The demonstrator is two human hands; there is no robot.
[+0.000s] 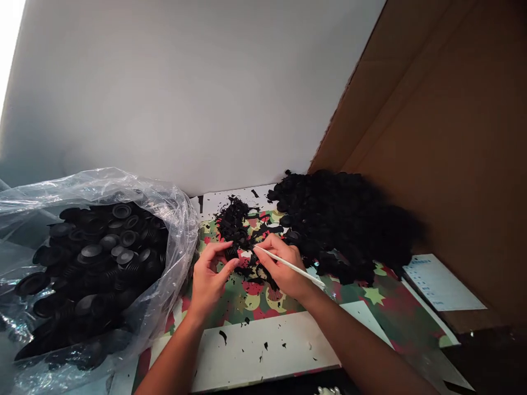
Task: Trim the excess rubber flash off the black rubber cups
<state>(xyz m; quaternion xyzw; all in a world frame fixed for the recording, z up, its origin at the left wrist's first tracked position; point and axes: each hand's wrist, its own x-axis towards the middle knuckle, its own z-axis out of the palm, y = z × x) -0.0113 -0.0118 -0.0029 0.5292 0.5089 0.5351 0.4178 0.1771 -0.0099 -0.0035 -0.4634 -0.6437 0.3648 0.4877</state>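
My left hand (209,277) pinches a small black ribbed rubber part (231,252) between thumb and fingers. My right hand (282,269) is closed on a thin white stick tool (292,267), whose tip points at the part. Both hands hover over a patterned red and green mat (370,299). Black rubber scraps (236,222) lie in a small heap just behind the hands.
A clear plastic bag (164,203) at the left holds several black ribbed rubber parts (94,263). A big pile of black parts (346,222) lies at the right against a brown cardboard wall (444,137). A white sheet (263,351) lies near me, a printed paper (440,282) at the right.
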